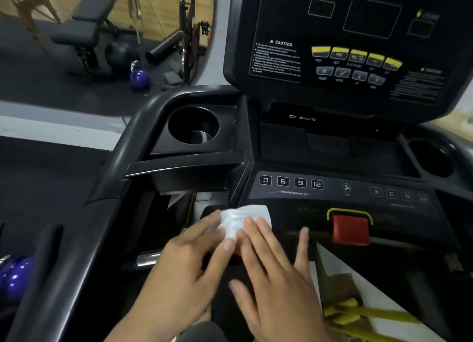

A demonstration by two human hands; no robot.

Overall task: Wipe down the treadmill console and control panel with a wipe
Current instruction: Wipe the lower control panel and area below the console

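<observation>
Two hands share the wipe (243, 218) at lower centre, by the control panel (332, 190): left hand (189, 262) pinches its edge, right hand (279, 282) lays straight fingers (258, 230) on it. Light, limp; best bunched under flat fingers

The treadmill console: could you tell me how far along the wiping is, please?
Done: nothing shows as wiped; no streaks are visible. In hand: the left hand pinches the wipe, and the right hand rests its fingers on it, at the lower left of the panel. Left: the number keys, red stop button and upper console.
</observation>
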